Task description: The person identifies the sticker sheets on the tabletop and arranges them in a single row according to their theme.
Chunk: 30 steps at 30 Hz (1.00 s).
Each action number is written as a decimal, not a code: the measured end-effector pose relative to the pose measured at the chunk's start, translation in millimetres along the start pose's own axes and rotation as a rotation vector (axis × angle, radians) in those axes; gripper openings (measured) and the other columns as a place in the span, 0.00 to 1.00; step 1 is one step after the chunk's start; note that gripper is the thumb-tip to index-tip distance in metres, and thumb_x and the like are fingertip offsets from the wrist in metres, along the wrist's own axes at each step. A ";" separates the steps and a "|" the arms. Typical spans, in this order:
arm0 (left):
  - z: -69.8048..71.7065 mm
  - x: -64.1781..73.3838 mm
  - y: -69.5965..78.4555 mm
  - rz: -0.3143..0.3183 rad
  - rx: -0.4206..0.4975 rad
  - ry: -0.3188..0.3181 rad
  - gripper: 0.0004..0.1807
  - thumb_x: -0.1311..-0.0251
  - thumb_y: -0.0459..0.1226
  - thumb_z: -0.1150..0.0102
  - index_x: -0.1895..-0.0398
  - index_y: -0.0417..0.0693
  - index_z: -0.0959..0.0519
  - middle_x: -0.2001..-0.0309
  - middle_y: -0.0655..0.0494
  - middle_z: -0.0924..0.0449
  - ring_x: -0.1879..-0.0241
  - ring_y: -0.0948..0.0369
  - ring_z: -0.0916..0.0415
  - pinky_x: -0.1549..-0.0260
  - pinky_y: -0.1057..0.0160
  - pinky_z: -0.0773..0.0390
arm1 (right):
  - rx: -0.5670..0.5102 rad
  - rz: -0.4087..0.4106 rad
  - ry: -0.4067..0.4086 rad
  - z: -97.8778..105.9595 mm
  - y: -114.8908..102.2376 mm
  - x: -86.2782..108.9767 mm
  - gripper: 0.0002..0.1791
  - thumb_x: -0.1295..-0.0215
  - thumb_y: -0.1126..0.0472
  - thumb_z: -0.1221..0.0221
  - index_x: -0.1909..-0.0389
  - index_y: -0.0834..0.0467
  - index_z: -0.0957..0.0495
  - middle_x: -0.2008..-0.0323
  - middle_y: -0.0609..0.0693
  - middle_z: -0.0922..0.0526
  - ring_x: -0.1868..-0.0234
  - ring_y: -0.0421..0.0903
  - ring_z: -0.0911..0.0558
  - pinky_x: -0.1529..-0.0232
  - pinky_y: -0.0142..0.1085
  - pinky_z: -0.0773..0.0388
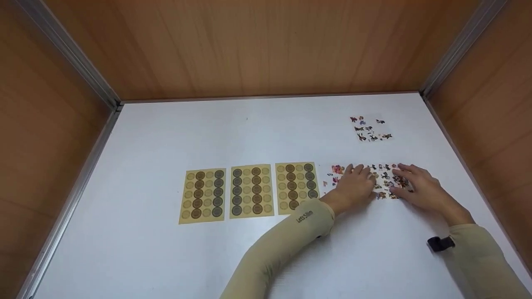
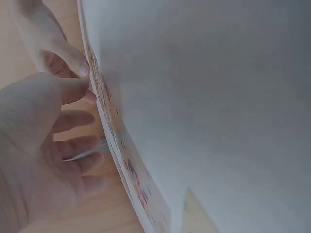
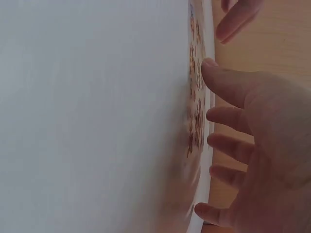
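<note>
My left hand (image 1: 353, 187), fingers slightly bent, lies over clear sheets of small colourful figure stickers (image 1: 337, 169). To its right, my right hand (image 1: 422, 191) rests at the right end of a similar sticker sheet (image 1: 385, 176), its fingers spread over the figures. Neither hand grips anything. The left wrist view shows the left palm (image 2: 29, 141) with loosely extended fingers and the other hand (image 2: 51, 41) beyond its thumb. In the right wrist view, the right fingers are separated along the edge-on stickers (image 3: 194, 107). How firmly either hand touches the sheets cannot be seen.
Three tan sheets of round stickers stand in a row: left (image 1: 203, 195), middle (image 1: 251, 191) and right (image 1: 296, 187), partly covered by the left sleeve. Another clear figure-sticker sheet (image 1: 371, 128) lies farther back. Wooden panels (image 1: 266, 50) enclose the white table (image 1: 145, 257).
</note>
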<state>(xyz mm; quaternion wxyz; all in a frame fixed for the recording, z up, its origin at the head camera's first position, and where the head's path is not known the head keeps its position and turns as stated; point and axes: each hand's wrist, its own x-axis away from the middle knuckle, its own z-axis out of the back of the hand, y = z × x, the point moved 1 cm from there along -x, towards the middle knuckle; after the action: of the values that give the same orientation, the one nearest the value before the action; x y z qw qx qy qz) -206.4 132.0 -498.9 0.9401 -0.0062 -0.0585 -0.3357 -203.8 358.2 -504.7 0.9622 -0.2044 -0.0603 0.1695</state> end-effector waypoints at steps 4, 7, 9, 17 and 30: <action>0.7 2.8 5.1 0.076 0.016 -0.101 0.36 0.25 0.61 0.61 0.22 0.54 0.38 0.22 0.56 0.45 0.23 0.57 0.52 0.24 0.54 0.49 | 0.036 0.005 -0.007 -2.4 -2.2 -1.4 0.38 0.30 0.46 0.37 0.31 0.68 0.31 0.28 0.70 0.38 0.31 0.75 0.41 0.40 0.77 0.43; -0.4 3.1 6.1 0.097 0.029 -0.124 0.39 0.25 0.62 0.62 0.19 0.52 0.45 0.20 0.56 0.50 0.21 0.56 0.56 0.24 0.55 0.51 | 0.038 0.005 -0.002 -2.9 -4.2 -2.8 0.38 0.30 0.45 0.37 0.31 0.68 0.31 0.29 0.71 0.38 0.31 0.75 0.40 0.40 0.78 0.43; -1.4 2.8 5.9 0.101 0.042 -0.126 0.40 0.25 0.62 0.62 0.19 0.51 0.46 0.20 0.56 0.51 0.21 0.57 0.56 0.23 0.56 0.51 | 0.046 0.008 0.002 -3.0 -4.7 -3.4 0.38 0.30 0.45 0.37 0.31 0.68 0.31 0.29 0.71 0.37 0.31 0.75 0.40 0.41 0.78 0.43; -0.7 2.4 6.1 0.097 0.054 -0.142 0.39 0.24 0.61 0.61 0.19 0.51 0.46 0.20 0.55 0.52 0.21 0.57 0.56 0.23 0.57 0.53 | 0.065 0.025 0.017 -4.8 -4.4 -3.0 0.37 0.30 0.46 0.37 0.31 0.67 0.31 0.30 0.71 0.37 0.32 0.75 0.38 0.40 0.76 0.40; -1.4 1.6 2.9 0.076 0.070 -0.125 0.38 0.25 0.60 0.59 0.20 0.51 0.43 0.22 0.56 0.47 0.22 0.56 0.54 0.23 0.59 0.53 | 0.046 0.024 0.012 -5.6 -5.0 -3.5 0.37 0.30 0.46 0.37 0.31 0.68 0.31 0.29 0.71 0.37 0.31 0.76 0.41 0.37 0.75 0.43</action>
<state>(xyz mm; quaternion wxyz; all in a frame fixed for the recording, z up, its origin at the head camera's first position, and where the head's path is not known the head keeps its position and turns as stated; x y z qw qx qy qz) -203.2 133.1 -500.0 0.9464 0.0036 -0.1283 -0.2963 -204.5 350.6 -507.9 0.9649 -0.1841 -0.0481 0.1811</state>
